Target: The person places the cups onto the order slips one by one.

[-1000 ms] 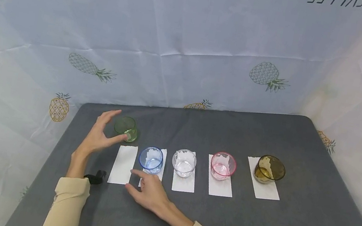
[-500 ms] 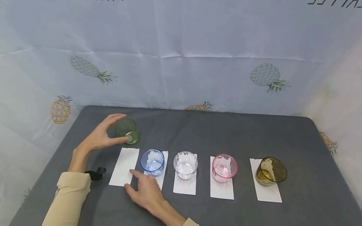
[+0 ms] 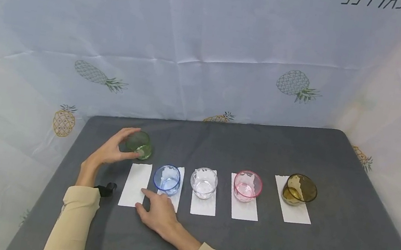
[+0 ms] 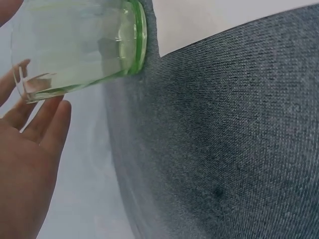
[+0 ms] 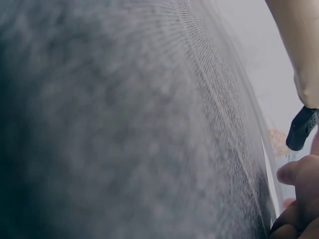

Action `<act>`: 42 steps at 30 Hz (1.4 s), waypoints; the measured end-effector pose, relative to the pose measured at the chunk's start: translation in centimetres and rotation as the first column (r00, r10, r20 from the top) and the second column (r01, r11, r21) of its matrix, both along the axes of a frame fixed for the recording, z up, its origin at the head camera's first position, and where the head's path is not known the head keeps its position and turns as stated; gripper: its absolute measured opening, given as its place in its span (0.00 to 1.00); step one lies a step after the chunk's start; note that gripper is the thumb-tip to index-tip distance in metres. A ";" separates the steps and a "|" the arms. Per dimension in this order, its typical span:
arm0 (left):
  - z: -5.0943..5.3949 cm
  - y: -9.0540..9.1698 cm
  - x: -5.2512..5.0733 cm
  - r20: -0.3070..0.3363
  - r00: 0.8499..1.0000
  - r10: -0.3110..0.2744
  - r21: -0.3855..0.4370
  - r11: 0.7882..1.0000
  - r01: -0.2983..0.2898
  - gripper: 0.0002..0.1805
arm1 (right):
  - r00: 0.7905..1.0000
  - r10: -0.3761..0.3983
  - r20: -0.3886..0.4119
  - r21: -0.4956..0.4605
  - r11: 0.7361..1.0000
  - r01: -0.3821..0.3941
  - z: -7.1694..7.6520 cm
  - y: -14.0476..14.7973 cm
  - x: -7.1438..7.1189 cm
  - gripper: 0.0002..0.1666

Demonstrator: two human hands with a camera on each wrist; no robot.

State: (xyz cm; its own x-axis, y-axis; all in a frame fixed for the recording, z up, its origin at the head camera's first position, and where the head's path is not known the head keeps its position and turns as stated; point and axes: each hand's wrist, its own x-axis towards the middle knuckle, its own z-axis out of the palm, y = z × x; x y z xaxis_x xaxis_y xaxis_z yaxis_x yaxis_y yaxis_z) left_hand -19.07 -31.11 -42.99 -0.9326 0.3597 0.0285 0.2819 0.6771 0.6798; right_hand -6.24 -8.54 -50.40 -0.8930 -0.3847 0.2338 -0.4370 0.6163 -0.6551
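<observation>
My left hand (image 3: 113, 149) reaches round a green glass tumbler (image 3: 139, 145) at the back left of the table, thumb on its near side and fingers on its far side. In the left wrist view the tumbler (image 4: 79, 47) has its base towards the cloth, with the fingers (image 4: 55, 122) against its side near the mouth. A white paper slip (image 3: 135, 184) lies just in front of it. At that slip's right edge my right hand (image 3: 160, 214) rests with thumb and index finger spread, holding nothing visible. Its other fingers are partly hidden. A blue glass (image 3: 167, 179) stands just beyond it.
To the right stand a clear glass (image 3: 204, 183), a pink-rimmed glass (image 3: 247, 186) and an amber glass (image 3: 299, 190), each on a white paper slip. Grey cloth covers the table (image 3: 337, 249). A pineapple-print curtain (image 3: 215, 23) hangs behind.
My left hand has closed in on the green tumbler, its fingers coming nearer the rim. The right hand has shifted slightly left along the paper slip. The glasses stay in place.
</observation>
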 end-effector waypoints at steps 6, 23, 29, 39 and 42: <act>-0.3 0.0 -0.1 0.042 0.998 0.044 -0.018 0.999 -0.043 0.45 | 1.000 -0.012 0.024 0.035 0.999 0.011 0.2 -0.4 0.2 0.22; -1.1 0.2 0.1 0.085 0.993 0.081 0.041 0.996 -0.084 0.47 | 0.995 -0.072 0.076 0.021 0.997 0.071 0.4 -0.7 0.2 0.20; -1.4 0.3 0.1 0.076 0.993 0.091 0.065 0.993 -0.096 0.46 | 0.993 -0.076 0.089 0.006 0.997 0.076 0.5 -0.7 0.2 0.20; -2.0 0.3 0.6 0.010 0.988 0.156 0.131 0.979 -0.156 0.46 | 0.991 -0.076 0.109 -0.014 0.997 0.078 0.3 -0.7 0.2 0.21; -1.8 0.3 0.8 -0.008 0.986 0.166 0.169 0.972 -0.162 0.46 | 0.992 -0.075 0.098 -0.017 0.997 0.077 0.2 -0.6 0.1 0.20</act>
